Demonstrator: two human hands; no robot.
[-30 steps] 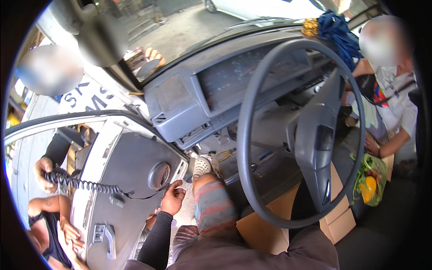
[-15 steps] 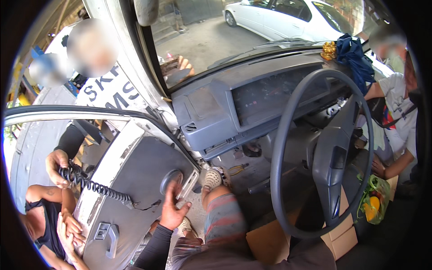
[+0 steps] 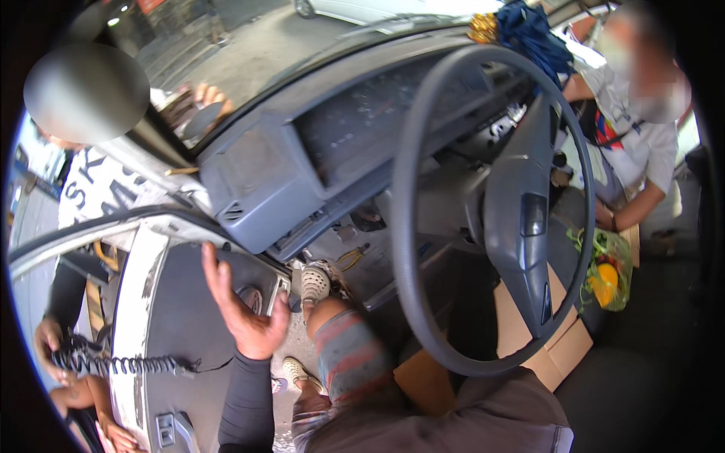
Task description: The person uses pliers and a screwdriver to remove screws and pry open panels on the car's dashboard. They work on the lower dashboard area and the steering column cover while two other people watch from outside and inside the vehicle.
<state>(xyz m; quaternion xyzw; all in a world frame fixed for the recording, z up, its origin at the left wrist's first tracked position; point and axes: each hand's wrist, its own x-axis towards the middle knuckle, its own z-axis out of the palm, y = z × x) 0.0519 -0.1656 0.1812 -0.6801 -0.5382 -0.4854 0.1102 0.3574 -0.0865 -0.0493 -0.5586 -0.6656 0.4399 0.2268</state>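
Observation:
My left hand (image 3: pixel 248 308), in a black sleeve, is raised with its fingers stretched out and thumb apart. It holds nothing. It hovers in front of the open door's dark inner panel (image 3: pixel 181 302), partly covering a round speaker (image 3: pixel 248 297) there. To its right stands the big grey steering wheel (image 3: pixel 408 226), untouched. Beyond the hand is the grey dashboard (image 3: pixel 249 174). My right hand is not in view. Outside the door, another person's hand (image 3: pixel 50 349) grips a black coiled cord (image 3: pixel 132 365) that stretches across the door panel.
Cardboard (image 3: pixel 555 355) lies beneath the wheel. A bag of vegetables (image 3: pixel 606 279) sits by a person (image 3: pixel 634 158) on the right. Pliers (image 3: pixel 352 257) lie on the floor near my clog (image 3: pixel 314 285). Other people stand outside the door. A blue cloth bundle (image 3: pixel 532 38) rests on the dashboard.
My left hand has lifted, its fingers now pointing up. The view has shifted, so the wheel and dashboard sit farther left and higher. The person on the right leans nearer.

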